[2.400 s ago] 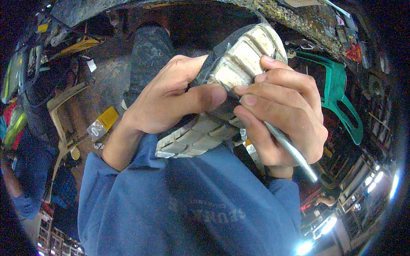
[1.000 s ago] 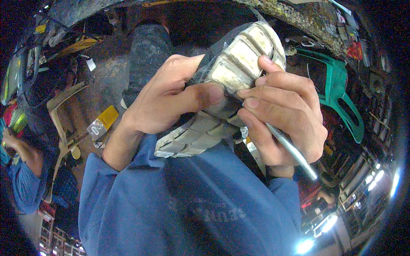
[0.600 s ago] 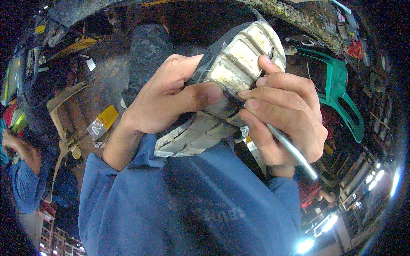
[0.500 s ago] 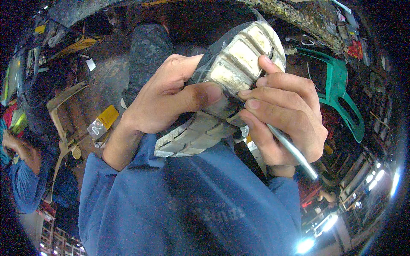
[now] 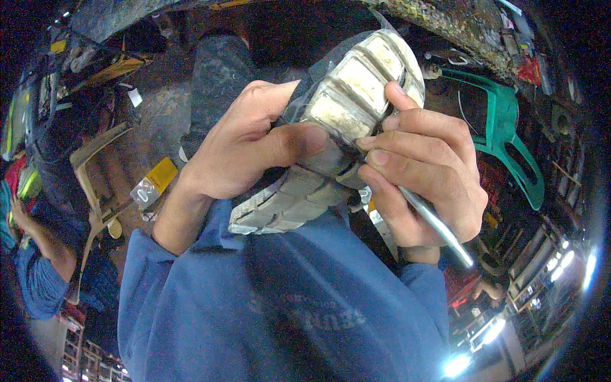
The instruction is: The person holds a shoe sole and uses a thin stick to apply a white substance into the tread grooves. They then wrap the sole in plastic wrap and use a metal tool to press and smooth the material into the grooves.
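A worn shoe [image 5: 331, 146] with a pale, dirty lugged sole is held sole-up in front of me, its heel end resting near my blue shirt. My left hand [image 5: 245, 149] grips it from the left, thumb pressed across the middle of the sole. My right hand [image 5: 423, 172] holds a thin metal tool [image 5: 436, 223] like a pen, its tip hidden where the fingertips meet a groove of the sole.
A green plastic chair [image 5: 509, 137] stands at the right. A yellow packet [image 5: 153, 184] and wooden pieces [image 5: 95, 153] lie on the dirty floor at the left. Another person in a blue sleeve [image 5: 38, 280] sits at the far left.
Both hands and the shoe have barely shifted. The person at the far left has moved an arm.
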Motion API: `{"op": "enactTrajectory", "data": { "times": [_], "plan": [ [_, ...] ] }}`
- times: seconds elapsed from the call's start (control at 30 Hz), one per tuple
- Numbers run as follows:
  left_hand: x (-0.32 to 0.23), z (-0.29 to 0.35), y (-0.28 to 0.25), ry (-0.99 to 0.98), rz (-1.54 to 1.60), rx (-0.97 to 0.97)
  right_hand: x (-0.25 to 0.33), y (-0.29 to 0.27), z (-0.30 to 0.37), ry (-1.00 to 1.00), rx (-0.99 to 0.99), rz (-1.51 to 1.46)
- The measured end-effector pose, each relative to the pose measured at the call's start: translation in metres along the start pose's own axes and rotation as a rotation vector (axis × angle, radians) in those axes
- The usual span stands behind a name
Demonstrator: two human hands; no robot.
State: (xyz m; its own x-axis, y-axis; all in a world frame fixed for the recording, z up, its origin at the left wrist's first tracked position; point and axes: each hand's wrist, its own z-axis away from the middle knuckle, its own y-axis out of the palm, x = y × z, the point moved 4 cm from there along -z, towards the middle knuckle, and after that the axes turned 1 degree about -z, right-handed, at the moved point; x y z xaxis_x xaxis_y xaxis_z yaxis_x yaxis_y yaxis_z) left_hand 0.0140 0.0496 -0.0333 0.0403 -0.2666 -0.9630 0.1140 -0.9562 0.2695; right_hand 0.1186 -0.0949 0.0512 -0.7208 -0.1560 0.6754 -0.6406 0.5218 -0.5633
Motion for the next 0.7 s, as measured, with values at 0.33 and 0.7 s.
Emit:
{"op": "enactTrajectory", "data": {
  "times": [0.33,0.7],
  "plan": [
    [-0.0026,-0.004,0.0008,-0.026,-0.042,0.027,-0.0032,-0.0045,0.0022,-0.008,-0.002,-0.021],
    [-0.0014,-0.0044,0.0019,-0.012,-0.012,0.004,-0.0037,-0.0048,0.0064,0.022,-0.022,-0.048]
  ]
}}
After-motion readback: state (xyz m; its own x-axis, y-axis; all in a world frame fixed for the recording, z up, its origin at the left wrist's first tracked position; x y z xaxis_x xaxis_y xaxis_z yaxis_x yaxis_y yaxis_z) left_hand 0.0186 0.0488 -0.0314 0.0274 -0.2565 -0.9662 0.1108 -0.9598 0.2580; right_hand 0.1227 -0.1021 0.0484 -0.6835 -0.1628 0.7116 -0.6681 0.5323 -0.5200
